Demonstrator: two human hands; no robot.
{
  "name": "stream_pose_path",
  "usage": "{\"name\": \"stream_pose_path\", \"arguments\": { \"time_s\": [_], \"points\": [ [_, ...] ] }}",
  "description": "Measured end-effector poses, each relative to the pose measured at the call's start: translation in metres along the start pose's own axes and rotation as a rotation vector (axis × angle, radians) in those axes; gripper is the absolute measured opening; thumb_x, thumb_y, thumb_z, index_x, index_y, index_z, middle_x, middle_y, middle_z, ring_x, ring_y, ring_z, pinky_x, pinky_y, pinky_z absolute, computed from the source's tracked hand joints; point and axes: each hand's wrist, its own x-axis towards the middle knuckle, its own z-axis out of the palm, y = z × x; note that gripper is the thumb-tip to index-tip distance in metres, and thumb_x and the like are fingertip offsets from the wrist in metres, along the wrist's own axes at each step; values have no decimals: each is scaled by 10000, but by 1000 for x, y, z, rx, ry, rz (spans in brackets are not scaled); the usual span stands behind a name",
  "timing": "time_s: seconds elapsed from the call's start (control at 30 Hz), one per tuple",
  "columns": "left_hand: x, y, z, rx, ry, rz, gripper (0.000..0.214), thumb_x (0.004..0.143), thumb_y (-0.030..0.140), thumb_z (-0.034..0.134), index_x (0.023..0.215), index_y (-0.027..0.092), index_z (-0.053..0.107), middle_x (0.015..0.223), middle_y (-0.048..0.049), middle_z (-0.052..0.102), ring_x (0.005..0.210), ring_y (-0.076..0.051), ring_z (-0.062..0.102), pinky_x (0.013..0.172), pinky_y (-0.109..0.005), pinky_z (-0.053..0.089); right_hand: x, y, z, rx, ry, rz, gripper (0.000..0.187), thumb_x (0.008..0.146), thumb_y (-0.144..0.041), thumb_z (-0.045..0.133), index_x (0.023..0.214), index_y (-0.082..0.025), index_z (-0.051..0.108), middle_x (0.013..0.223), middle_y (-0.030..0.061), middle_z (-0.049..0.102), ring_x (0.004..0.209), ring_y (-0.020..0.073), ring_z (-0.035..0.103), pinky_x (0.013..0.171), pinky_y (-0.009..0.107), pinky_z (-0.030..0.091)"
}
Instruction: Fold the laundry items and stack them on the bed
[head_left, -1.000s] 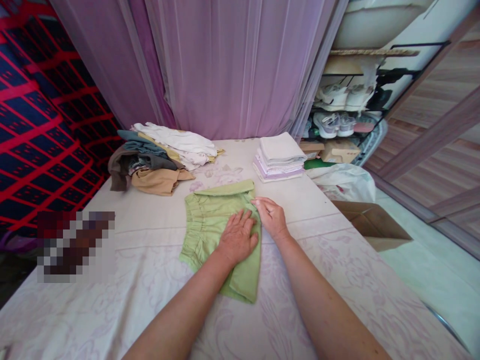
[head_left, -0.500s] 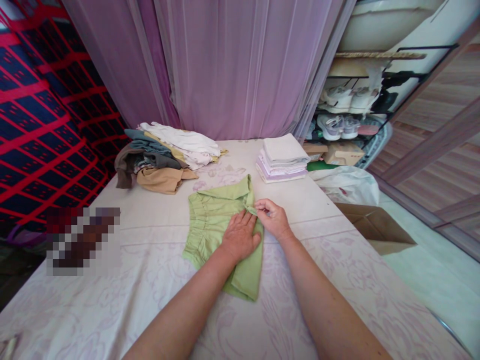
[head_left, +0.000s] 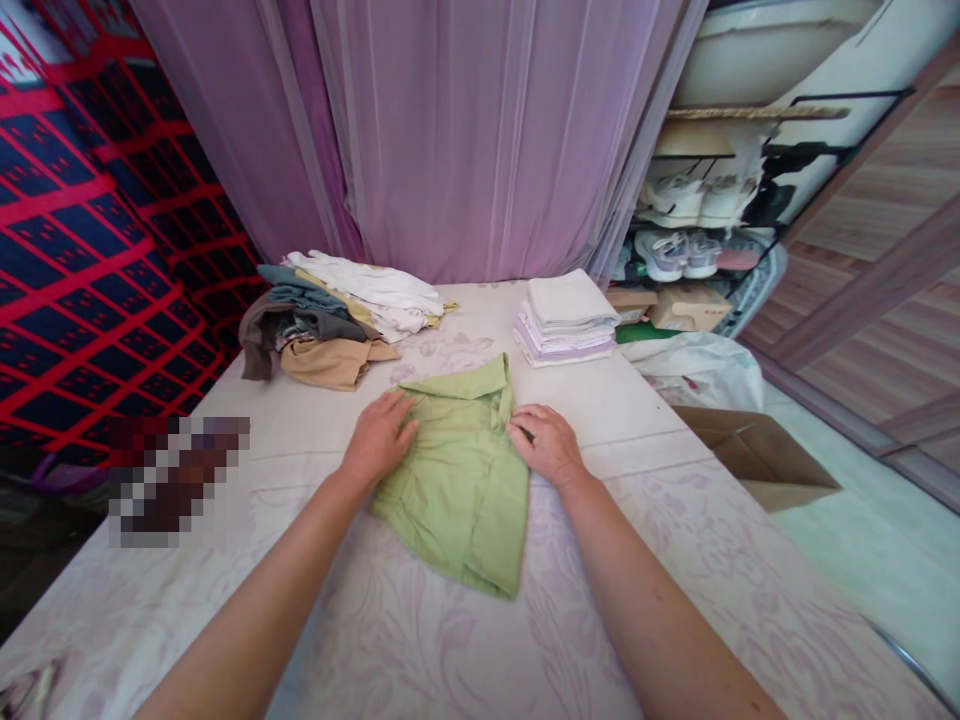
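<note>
A pair of light green shorts (head_left: 457,470) lies folded on the bed, with a flap of its cloth turned over along the far edge. At the gathered waistband on the left, my left hand (head_left: 379,437) rests on the cloth, its thumb apart from the fingers. My right hand (head_left: 549,442) is closed at the right edge of the shorts, thumb and fingers pinching a bit of the fabric there. The undersides of both hands are hidden.
A loose heap of clothes (head_left: 330,315) sits at the back left, and a neat stack of folded cloths (head_left: 566,318) at the back right. Purple curtains (head_left: 450,140) hang behind the bed. To the right stand a shoe rack (head_left: 697,215) and a cardboard box (head_left: 750,455).
My left hand has lifted from the middle of the shorts and moved left to the waistband. My right hand stays at the right edge. The shorts' waistband side has shifted slightly.
</note>
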Motion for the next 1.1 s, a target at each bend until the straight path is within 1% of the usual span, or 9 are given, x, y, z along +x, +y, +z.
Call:
{"name": "stream_pose_path", "arguments": {
  "time_s": [0.13,0.27,0.37,0.43,0.57,0.73,0.8,0.9,1.1],
  "points": [
    [28,-40,-5,57,-57,-249,542,879,348,480,1354,88,451,1397,-174,480,1286,-275,448,1064,-369,343,3,-7,3,-26,-5,253,154,824,-322,560,821,-221,676,993,48,682,920,182,606,810,291,450],
    [49,-50,-3,38,-128,-314,501,827,472,548,1225,169,574,1269,-134,595,1181,-297,531,953,-366,413,13,-18,-2,-162,-153,469,370,784,-404,597,1109,-228,602,937,55,695,872,227,624,684,307,438],
    [55,-44,0,16,-122,-301,350,800,481,573,1018,219,652,1104,-77,670,1058,-263,590,843,-312,439,23,-20,-6,-177,-301,466,288,794,-378,572,1040,-246,645,932,57,707,847,225,642,648,294,419],
    [55,-40,0,2,-122,-303,288,806,453,561,961,222,637,984,-56,688,943,-240,619,742,-288,441,30,-18,-6,-167,-327,414,234,794,-329,565,990,-249,666,948,55,709,860,219,646,650,285,418],
    [60,-38,-9,-68,-22,-363,224,845,405,509,968,228,573,863,-23,669,815,-210,620,635,-264,405,47,-11,-2,-168,-216,383,268,812,-312,565,1061,-247,642,986,56,698,884,208,642,684,277,432],
    [77,-48,-12,-122,92,-482,247,843,374,525,1013,200,562,914,-53,664,871,-227,619,703,-285,441,74,-5,13,-161,-86,350,331,838,-311,564,1158,-232,596,1057,72,666,954,209,617,775,291,449],
    [79,-50,-7,-101,145,-447,332,828,306,537,1131,170,545,1077,-103,646,1017,-251,593,816,-319,455,77,-3,22,-138,-74,307,355,838,-291,558,1183,-212,589,1091,89,653,988,219,602,815,304,451],
    [77,-43,0,-25,203,-244,473,805,246,556,1270,171,510,1303,-136,535,1210,-275,486,977,-380,404,71,1,34,-46,7,219,342,846,-265,521,1171,-199,606,1149,89,634,1049,220,572,889,323,439],
    [94,4,6,93,6,109,289,855,350,538,1100,295,682,1436,-62,441,1345,-313,339,1091,-503,251,55,6,45,102,133,197,280,830,-251,515,1058,-225,676,1114,64,660,1036,200,580,943,339,427]
  ]
}}
